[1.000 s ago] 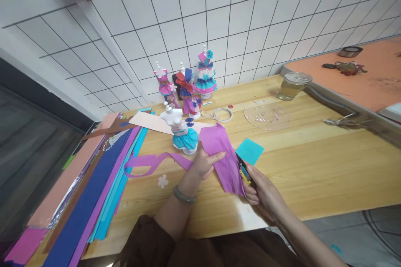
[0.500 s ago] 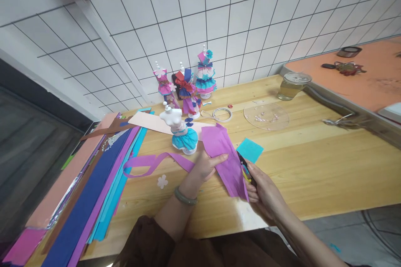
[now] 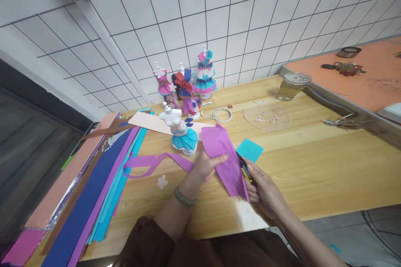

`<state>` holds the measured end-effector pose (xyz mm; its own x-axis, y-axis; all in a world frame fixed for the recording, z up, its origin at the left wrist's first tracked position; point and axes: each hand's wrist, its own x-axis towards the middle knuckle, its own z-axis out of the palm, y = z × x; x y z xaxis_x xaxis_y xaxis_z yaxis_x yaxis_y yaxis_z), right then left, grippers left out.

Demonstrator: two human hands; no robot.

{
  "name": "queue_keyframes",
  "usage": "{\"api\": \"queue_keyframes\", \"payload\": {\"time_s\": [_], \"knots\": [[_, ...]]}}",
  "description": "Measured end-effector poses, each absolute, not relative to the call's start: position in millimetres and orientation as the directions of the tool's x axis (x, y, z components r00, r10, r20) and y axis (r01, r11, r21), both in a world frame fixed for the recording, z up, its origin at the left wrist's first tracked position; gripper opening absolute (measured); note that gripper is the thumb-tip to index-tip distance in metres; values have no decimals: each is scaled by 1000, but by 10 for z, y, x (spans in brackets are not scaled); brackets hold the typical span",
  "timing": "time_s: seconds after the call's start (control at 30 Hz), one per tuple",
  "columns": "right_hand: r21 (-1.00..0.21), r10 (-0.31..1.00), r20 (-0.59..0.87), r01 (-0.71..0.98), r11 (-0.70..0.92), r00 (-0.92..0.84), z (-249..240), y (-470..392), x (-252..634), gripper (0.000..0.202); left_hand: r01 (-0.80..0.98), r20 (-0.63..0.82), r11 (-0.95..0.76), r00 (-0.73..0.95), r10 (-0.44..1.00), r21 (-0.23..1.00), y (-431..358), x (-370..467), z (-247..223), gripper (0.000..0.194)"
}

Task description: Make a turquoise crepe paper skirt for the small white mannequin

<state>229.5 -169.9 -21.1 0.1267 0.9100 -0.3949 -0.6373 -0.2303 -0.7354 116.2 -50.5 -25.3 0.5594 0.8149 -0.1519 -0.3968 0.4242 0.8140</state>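
My left hand (image 3: 210,164) pinches a sheet of purple crepe paper (image 3: 223,150), thumb on top and fingers beneath. Closed round a pair of scissors (image 3: 243,166) with black and yellow parts, my right hand (image 3: 257,184) is at the sheet's right edge, where the blades meet the paper. A long purple strip (image 3: 150,166) curls on the table to the left of my left wrist. Just behind stands a small white mannequin (image 3: 171,117) in a turquoise puffed skirt (image 3: 185,139). A turquoise paper square (image 3: 249,150) lies beyond the scissors.
Folded coloured crepe papers (image 3: 84,187) are stacked at the left. Several dressed mannequins (image 3: 205,75) stand by the tiled wall. A roll of tape (image 3: 222,114), a clear plate of beads (image 3: 266,117), a lidded glass jar (image 3: 293,86) and a white paper flower (image 3: 162,182) are on the table.
The scissor blades look closer together than before, and the fingers of my right hand have shifted slightly. My left hand and the purple sheet stay in place.
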Motion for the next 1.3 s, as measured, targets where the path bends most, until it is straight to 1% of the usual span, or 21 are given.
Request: {"api": "queue_keyframes", "payload": {"time_s": [0.23,0.43,0.73,0.87,1.03,1.17,1.3], "knots": [[-726,916,-381,-653,-214,123,-130,-1675,2282,53,-360,-140,423,601,787,831,-548,1154,-195,50],[-729,900,-407,-650,-216,158,-125,-1666,2274,55,-355,-148,438,613,776,826,-563,1152,-165,61],[-754,881,-430,-615,-230,196,-118,-1664,2286,62,-368,-134,436,618,774,821,-561,1167,-217,66],[-766,874,-433,-602,-228,220,-138,-1666,2297,62,-357,-140,447,632,762,820,-564,1168,-222,63],[-762,880,-424,-609,-218,216,-167,-1667,2306,62,-343,-149,449,635,758,825,-562,1161,-233,63],[-751,882,-425,-623,-220,202,-171,-1672,2311,60,-330,-142,447,652,745,831,-556,1150,-229,57],[-750,891,-409,-628,-207,195,-184,-1685,2321,59,-370,-166,498,649,743,784,-537,1140,-177,50]]}}
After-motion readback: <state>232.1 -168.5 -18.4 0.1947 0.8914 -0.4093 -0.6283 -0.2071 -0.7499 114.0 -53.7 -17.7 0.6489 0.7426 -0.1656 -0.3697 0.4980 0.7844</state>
